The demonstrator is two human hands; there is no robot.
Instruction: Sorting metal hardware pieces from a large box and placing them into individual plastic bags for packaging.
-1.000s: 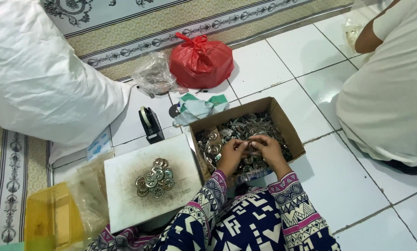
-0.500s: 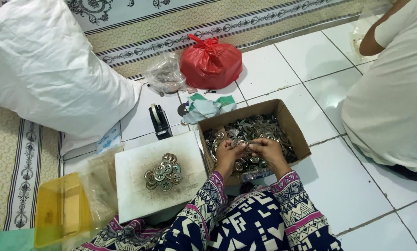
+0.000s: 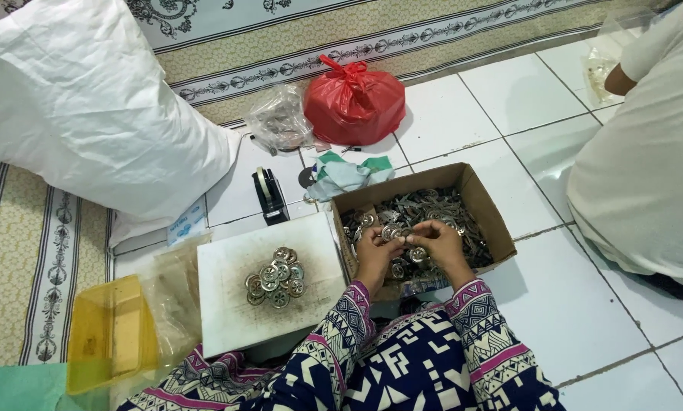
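A white tiled floor (image 3: pixel 448 129) fills the right and middle, with a patterned mat (image 3: pixel 22 251) along the top and left. At ten o'clock lies a big white sack (image 3: pixel 82 114), bulging over the mat's edge. At three o'clock sits another person (image 3: pixel 646 167) in a pale shirt, well apart from the work. In the lap at six o'clock spreads a patterned cloth (image 3: pixel 402 365).

Just right of centre stands an open cardboard box (image 3: pixel 486 205) full of small grey metal parts (image 3: pixel 425 209). Both hands meet over its near side: the left hand (image 3: pixel 375 255) and right hand (image 3: pixel 436 243) are brought close together, fingertips pinching small round metal pieces (image 3: pixel 402 237) between them, though just what each grips is too small to tell.

Touching the box at its nine o'clock lies a stained white board (image 3: pixel 227 304), carrying a heap of round metal discs (image 3: pixel 275 276). At eight o'clock stands a yellow tub (image 3: pixel 109 335), with a clear bag (image 3: pixel 174 289) between it and the board.

Beyond the box, at twelve o'clock, sits a tied red bag (image 3: pixel 354 101), a clear plastic bag (image 3: pixel 280 118) just left of it. Nearer the box lie a green-white rag (image 3: pixel 345 171) and a black tape dispenser (image 3: pixel 269 194).
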